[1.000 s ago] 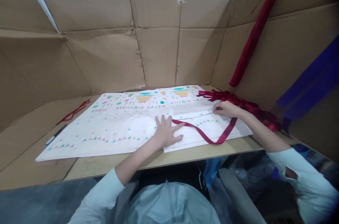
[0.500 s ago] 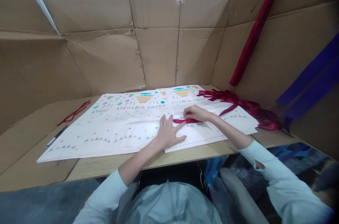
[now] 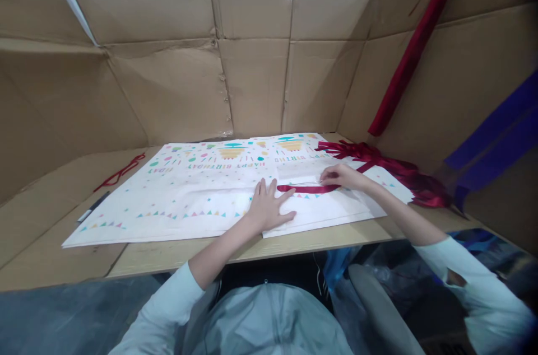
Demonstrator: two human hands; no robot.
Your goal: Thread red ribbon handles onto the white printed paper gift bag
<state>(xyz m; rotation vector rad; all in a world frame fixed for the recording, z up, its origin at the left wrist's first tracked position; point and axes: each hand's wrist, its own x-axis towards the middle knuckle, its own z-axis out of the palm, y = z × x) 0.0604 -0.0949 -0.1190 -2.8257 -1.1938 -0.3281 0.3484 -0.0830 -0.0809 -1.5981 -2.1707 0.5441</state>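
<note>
White sheets (image 3: 168,198) printed with colourful birthday patterns lie spread over the board. My left hand (image 3: 269,209) rests on them with its fingers spread, its fingertips beside the left end of a dark red ribbon (image 3: 309,189). The ribbon lies across the sheets towards the right. Over its right end, my right hand (image 3: 338,176) is closed in a pinch, with a thin thread-like line running left from the fingertips. A pile of dark red ribbons (image 3: 399,173) lies at the right edge of the sheets.
Cardboard walls (image 3: 252,80) stand behind and at both sides. A wide red ribbon (image 3: 416,47) and blue ribbons (image 3: 496,120) hang at the right. Red cord (image 3: 121,173) and a marker pen (image 3: 93,207) lie at the left.
My right hand has moved right, away from my left hand, and a thin line now shows between them. My left hand stays on the sheets. The view has shifted slightly.
</note>
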